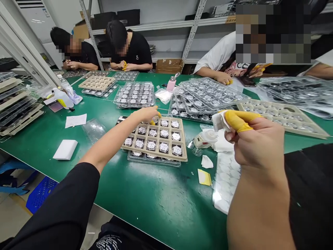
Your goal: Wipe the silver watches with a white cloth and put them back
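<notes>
The right hand pinches a white wipe between yellow finger cots, high over the green tabletop. The left hand sits at the far edge of a beige tray of silver discs, its grip unclear; a careless nudge could tip the tray and scatter them.

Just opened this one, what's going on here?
A person at a green workbench is working over silver pieces set out in a beige tray. Their left hand reaches over the tray's far edge, and their right hand, wearing a yellow finger cot, pinches a white wipe up off the bench. Clear trays of similar pieces lie nearby, and other people sit across the bench, working with their hands.
</notes>
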A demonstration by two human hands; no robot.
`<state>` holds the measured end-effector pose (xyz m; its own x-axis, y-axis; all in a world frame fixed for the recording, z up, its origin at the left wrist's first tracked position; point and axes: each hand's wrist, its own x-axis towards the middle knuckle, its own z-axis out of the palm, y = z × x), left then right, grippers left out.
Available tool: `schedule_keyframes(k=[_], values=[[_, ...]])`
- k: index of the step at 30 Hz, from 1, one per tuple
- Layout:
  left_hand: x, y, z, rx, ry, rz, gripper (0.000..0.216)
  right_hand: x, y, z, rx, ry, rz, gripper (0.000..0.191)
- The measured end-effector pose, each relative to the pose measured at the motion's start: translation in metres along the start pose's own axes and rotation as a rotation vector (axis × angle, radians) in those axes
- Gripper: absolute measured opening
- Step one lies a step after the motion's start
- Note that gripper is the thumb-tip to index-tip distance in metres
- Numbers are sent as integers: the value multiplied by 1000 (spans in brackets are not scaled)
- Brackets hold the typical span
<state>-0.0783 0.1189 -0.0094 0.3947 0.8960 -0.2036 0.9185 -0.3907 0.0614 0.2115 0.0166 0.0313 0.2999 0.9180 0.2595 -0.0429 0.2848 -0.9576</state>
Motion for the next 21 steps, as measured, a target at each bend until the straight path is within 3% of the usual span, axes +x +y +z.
schedule_keyframes(k=[2, 4, 11, 15, 21], values=[[11, 3, -4, 51, -73, 40, 64, 0, -1, -2, -7, -8, -10, 46], [17, 4, -7, 96, -107, 34, 57, -1, -3, -3, -17, -14, -16, 46], [10, 4, 6, 102, -79, -12, 43, -5, -6, -1, -9, -60, 9, 38], [9, 0, 6, 20, -93, -18, 42, -5, -9, -3, -6, -66, -3, 39], [10, -10, -13, -215, -144, 37, 44, -4, -14, -8, 22, -48, -12, 37]])
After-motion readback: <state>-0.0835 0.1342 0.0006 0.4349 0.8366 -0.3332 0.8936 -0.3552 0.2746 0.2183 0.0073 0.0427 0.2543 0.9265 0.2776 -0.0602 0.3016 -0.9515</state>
